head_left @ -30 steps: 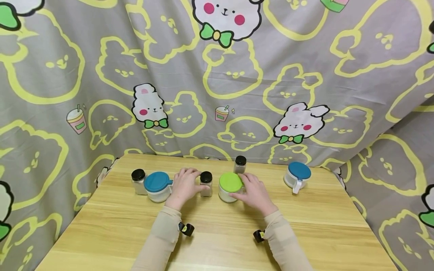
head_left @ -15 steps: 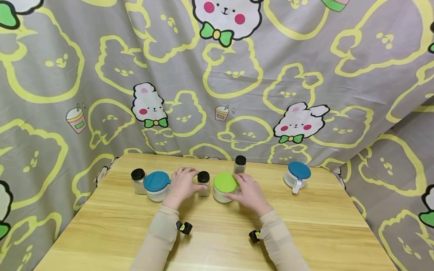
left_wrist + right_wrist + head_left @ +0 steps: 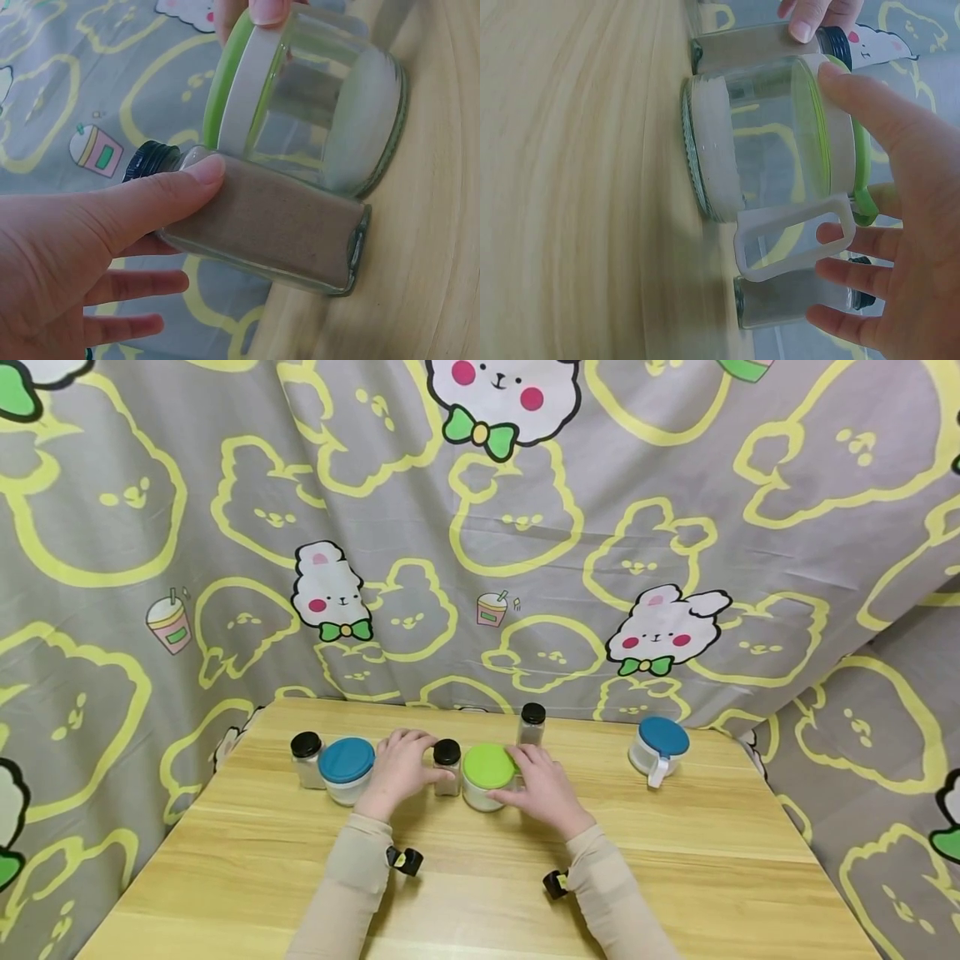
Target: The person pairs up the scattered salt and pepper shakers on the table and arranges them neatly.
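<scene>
The glass jar (image 3: 484,783) has a bright green lid (image 3: 487,765) and a white handle (image 3: 791,214), the bottle (image 3: 447,781) just left of this jar has a black cap (image 3: 447,751) and greyish-brown contents (image 3: 277,225), the second jar (image 3: 643,760) well to the right of this jar has a blue lid (image 3: 663,737), and the curtain (image 3: 420,518) behind it is grey with yellow animal outlines.

I can read no text or number from here: the green label (image 3: 105,157) of the cup (image 3: 161,618) printed on the curtain (image 3: 420,518) is illegible, and the yellow sticker (image 3: 401,860) on the left wrist camera (image 3: 412,861) too small.
</scene>
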A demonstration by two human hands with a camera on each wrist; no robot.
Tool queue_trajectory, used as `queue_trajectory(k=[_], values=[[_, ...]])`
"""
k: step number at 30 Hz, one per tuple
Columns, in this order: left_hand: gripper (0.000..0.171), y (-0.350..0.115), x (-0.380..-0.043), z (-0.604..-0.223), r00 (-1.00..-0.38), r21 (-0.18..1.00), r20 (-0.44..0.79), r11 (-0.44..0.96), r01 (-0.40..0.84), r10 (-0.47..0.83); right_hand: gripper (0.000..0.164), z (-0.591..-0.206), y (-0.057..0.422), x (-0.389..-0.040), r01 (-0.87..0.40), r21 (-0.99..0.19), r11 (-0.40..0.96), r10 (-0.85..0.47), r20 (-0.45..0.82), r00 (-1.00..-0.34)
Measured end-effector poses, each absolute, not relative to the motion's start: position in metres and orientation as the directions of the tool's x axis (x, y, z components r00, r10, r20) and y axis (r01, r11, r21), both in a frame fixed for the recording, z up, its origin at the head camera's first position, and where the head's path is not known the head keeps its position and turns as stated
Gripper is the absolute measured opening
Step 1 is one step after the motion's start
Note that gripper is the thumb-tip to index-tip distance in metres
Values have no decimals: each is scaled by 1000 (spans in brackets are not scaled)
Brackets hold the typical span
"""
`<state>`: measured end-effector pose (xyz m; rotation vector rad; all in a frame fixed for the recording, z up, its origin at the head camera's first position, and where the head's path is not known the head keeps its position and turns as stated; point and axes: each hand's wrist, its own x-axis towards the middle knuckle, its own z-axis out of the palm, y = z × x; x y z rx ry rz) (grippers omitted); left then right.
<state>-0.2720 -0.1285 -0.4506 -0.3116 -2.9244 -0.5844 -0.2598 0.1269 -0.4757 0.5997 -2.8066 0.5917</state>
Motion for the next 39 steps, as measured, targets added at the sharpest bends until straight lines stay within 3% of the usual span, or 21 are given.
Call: queue_trajectory(k=[39], values=[[70,-140,-267,-444,-975,387,132,896,218,180,87,-480,115,-264,-412,-348,842,-355,219,-909]])
